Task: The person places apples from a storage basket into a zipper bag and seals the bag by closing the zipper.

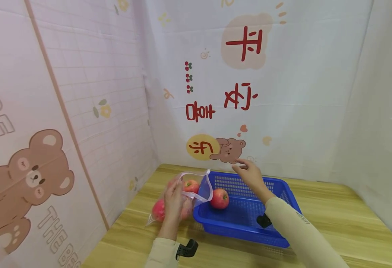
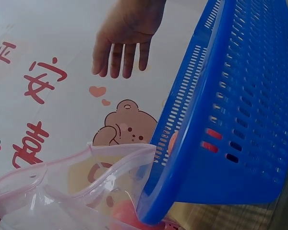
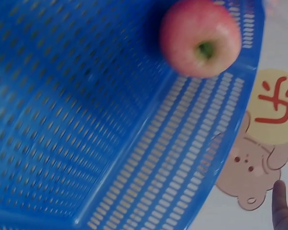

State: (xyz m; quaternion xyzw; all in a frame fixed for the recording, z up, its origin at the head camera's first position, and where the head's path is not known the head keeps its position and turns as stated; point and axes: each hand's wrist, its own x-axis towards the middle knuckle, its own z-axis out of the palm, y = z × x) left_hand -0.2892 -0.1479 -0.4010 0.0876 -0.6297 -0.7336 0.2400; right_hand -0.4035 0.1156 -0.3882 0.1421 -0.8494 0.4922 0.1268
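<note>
My left hand [image 1: 174,197] grips the mouth of a clear plastic zip bag [image 1: 201,200] with a pink-tinted edge. Red apples [image 1: 158,210] fill the bag, which lies on the table against the basket's left end. One more apple [image 1: 191,186] shows through the bag's opening. A blue perforated plastic basket [image 1: 246,233] stands to the right, with a single red apple [image 3: 201,40] at its left end. Over the basket's far rim, my right hand [image 1: 250,176] is raised with nothing in it, its fingers extended in the left wrist view.
The wood-patterned table [image 1: 330,223] extends to the right of the basket. Behind it hangs a white printed cloth [image 1: 303,93] with red characters and a bear. Another printed cloth [image 1: 115,82] closes off the left side.
</note>
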